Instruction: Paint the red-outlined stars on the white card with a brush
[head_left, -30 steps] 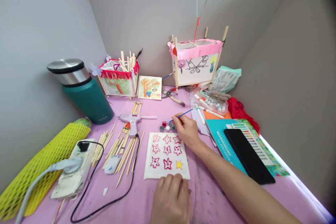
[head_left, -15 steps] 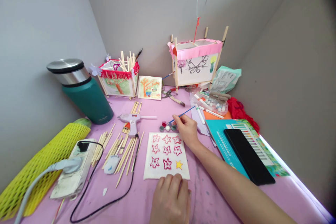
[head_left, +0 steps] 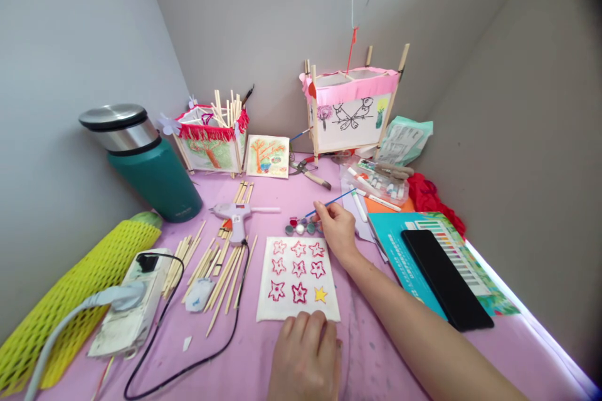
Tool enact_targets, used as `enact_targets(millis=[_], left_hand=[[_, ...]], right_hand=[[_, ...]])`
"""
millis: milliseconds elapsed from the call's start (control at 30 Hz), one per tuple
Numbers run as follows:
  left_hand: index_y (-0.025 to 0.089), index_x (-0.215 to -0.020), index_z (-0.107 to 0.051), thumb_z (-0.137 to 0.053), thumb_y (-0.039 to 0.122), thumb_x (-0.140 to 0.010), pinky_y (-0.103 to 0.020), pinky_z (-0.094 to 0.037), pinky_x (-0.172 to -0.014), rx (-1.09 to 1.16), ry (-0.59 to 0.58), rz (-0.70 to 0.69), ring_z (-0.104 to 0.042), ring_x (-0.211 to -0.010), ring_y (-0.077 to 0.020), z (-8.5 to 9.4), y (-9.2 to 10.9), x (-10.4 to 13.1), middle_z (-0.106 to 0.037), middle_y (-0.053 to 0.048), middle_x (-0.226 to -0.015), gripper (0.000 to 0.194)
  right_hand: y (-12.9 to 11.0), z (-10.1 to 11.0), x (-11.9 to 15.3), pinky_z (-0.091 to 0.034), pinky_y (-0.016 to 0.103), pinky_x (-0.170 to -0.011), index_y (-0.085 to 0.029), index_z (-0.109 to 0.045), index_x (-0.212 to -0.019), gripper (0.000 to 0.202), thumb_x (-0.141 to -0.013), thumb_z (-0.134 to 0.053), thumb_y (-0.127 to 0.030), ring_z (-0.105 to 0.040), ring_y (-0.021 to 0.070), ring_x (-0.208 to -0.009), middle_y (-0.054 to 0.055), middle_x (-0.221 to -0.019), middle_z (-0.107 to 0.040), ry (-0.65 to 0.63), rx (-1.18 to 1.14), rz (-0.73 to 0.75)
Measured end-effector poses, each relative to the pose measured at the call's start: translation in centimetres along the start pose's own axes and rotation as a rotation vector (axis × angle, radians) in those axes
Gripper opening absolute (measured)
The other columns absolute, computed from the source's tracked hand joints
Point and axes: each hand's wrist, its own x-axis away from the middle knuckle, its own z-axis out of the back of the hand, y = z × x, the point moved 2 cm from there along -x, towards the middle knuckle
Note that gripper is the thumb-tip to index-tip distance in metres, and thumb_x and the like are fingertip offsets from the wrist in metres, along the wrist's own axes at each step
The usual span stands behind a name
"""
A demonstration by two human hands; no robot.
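Observation:
My right hand [head_left: 336,229] pinches a thin paintbrush with a blue handle [head_left: 339,197]. The brush's tip end is at the small round paint pots [head_left: 300,229], which hold red, white and grey-green paint. In front lies a square white canvas [head_left: 267,310] with rows of red star outlines. One star [head_left: 320,294] at the lower right is filled in yellow. My left hand [head_left: 305,354] is closed, its fingers bent over the near edge of this canvas, with the fingertips hidden.
To the left are a lilac glue gun [head_left: 239,219], wooden sticks [head_left: 226,279], a power strip [head_left: 134,319] and a teal bottle [head_left: 157,178]. Markers [head_left: 358,203], a blue book [head_left: 392,250] and a black phone [head_left: 444,279] lie right. A paper lantern [head_left: 352,119] stands behind.
My right hand has shifted slightly to the right with the paintbrush, near the paint pots. My left hand stays at the canvas edge.

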Motion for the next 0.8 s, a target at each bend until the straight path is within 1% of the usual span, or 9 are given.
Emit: enact_targets(millis=[100, 267, 367, 533, 800], left_hand=[[0.015, -0.094, -0.060, -0.053, 0.013, -0.079, -0.033, -0.038, -0.062, -0.003, -0.032, -0.003, -0.051, -0.070, -0.0175, -0.16, -0.06, 0.23, -0.060, -0.006, -0.084, 0.016], [0.015, -0.091, -0.060, -0.050, 0.012, -0.079, -0.032, -0.038, -0.061, 0.006, 0.019, 0.008, -0.051, -0.068, -0.0176, 0.04, 0.06, -0.15, -0.060, -0.006, -0.081, 0.016], [0.015, -0.089, -0.061, -0.049, 0.012, -0.080, -0.033, -0.038, -0.061, 0.001, 0.025, 0.013, -0.051, -0.068, -0.0179, 0.15, 0.16, -0.38, -0.060, -0.006, -0.080, 0.015], [0.015, -0.089, -0.061, -0.049, 0.011, -0.080, -0.032, -0.038, -0.059, 0.008, 0.022, 0.000, -0.050, -0.067, -0.0172, 0.26, 0.14, -0.45, -0.059, -0.006, -0.079, 0.015], [0.015, -0.089, -0.060, -0.049, 0.011, -0.079, -0.032, -0.038, -0.060, 0.013, 0.021, 0.007, -0.050, -0.067, -0.0175, 0.36, 0.15, -0.48, -0.060, -0.006, -0.079, 0.015]], right_hand=[[0.11, -0.11, 0.16, -0.043, 0.025, -0.050, -0.019, -0.057, -0.059, 0.039, -0.083, -0.055, -0.050, -0.057, 0.0148, -0.047, 0.002, -0.057, -0.067, -0.016, 0.016, 0.032], [0.18, 0.38, 0.19, -0.042, 0.025, -0.051, -0.018, -0.060, -0.064, 0.038, -0.085, -0.052, -0.048, -0.058, 0.0146, -0.050, 0.002, -0.059, -0.067, 0.020, 0.056, 0.060], [0.07, 0.34, 0.32, -0.043, 0.024, -0.051, -0.018, -0.062, -0.070, 0.036, -0.086, -0.051, -0.047, -0.058, 0.0141, -0.049, 0.002, -0.062, -0.068, -0.021, 0.022, 0.067], [-0.45, 0.18, 0.75, -0.045, 0.024, -0.054, -0.019, -0.063, -0.078, 0.029, -0.089, -0.048, -0.041, -0.061, 0.0148, -0.055, 0.002, -0.066, -0.069, -0.096, 0.071, 0.158], [-0.78, 0.27, 1.05, -0.046, 0.024, -0.055, -0.020, -0.062, -0.080, 0.027, -0.090, -0.047, -0.040, -0.063, 0.0160, -0.058, 0.003, -0.069, -0.070, -0.111, 0.109, 0.212]])
